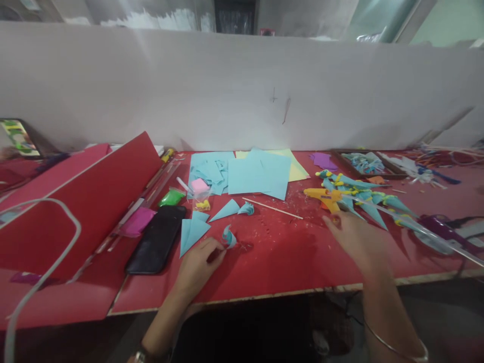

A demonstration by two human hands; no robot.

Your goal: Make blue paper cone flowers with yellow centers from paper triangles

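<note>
We see a shallow dark brown tray [395, 176] at the back right of the red table [272, 272], and it has lots of pale blue and white bits [365, 163] in it. On the left, a clear plastic bag with bright green stuff [171, 197] lies by a clear plastic bag with hot pink stuff [136, 221]. Our left hand [200, 262] has its thumb and fingers pinched almost together on a small curled light-blue paper cone [229, 238]. That cone is near the front of the table, just right of some flat light-blue paper pieces [192, 232]. It is a bit blurry, but its long way seems to go up and down, with the curly tip on top. Our right hand [355, 237] has its fingers bent around the handle of a yellow plastic glue gun [325, 195], though we cannot tell how tight they are. The gun's nose points left. A long clear glue stick [408, 222] comes out of its back and slopes down to the right, in front of pointy light-blue paper shapes with yellow bits [374, 214].
</note>
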